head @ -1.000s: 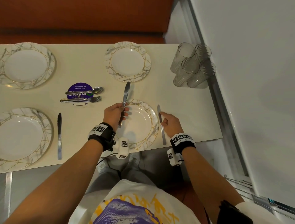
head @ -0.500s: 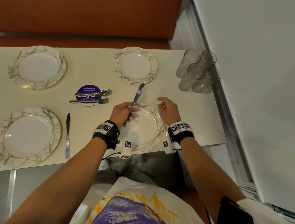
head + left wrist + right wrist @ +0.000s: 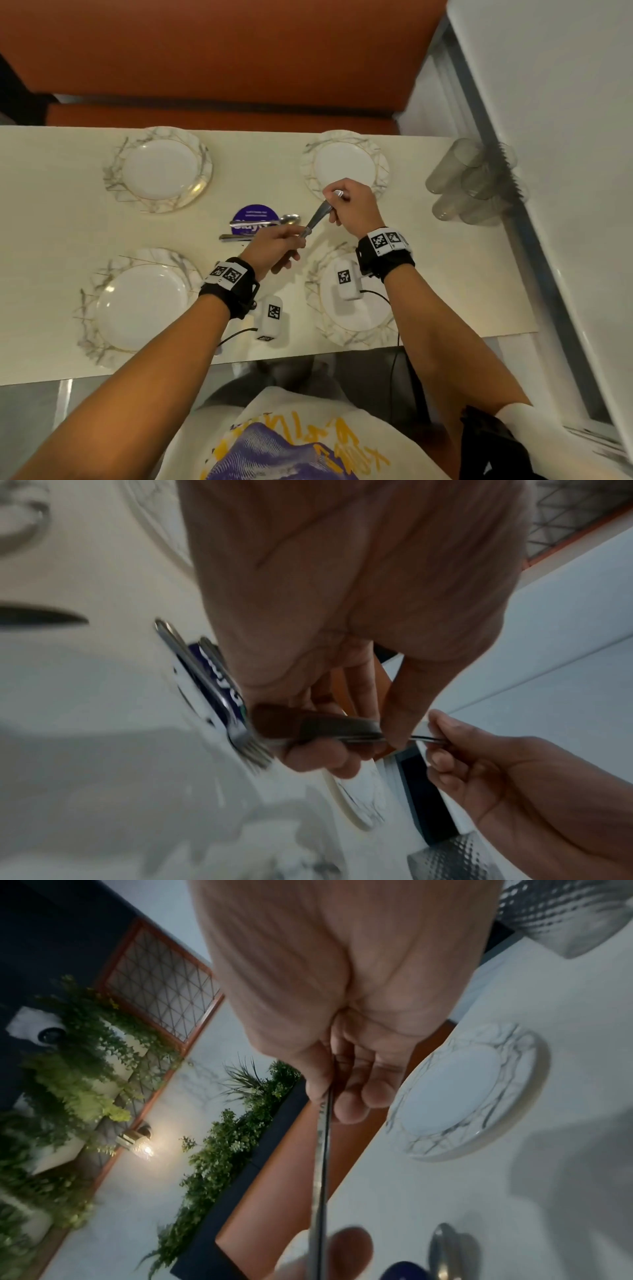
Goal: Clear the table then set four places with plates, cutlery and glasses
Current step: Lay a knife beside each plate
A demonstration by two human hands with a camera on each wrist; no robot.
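Left hand [image 3: 277, 247] and right hand [image 3: 352, 209] each grip one end of a knife [image 3: 317, 219] above the table [image 3: 445, 274].

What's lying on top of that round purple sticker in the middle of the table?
A spoon and a fork lie across the purple sticker, covering part of its lettering. The left hand hides the fork's tines in the head view.
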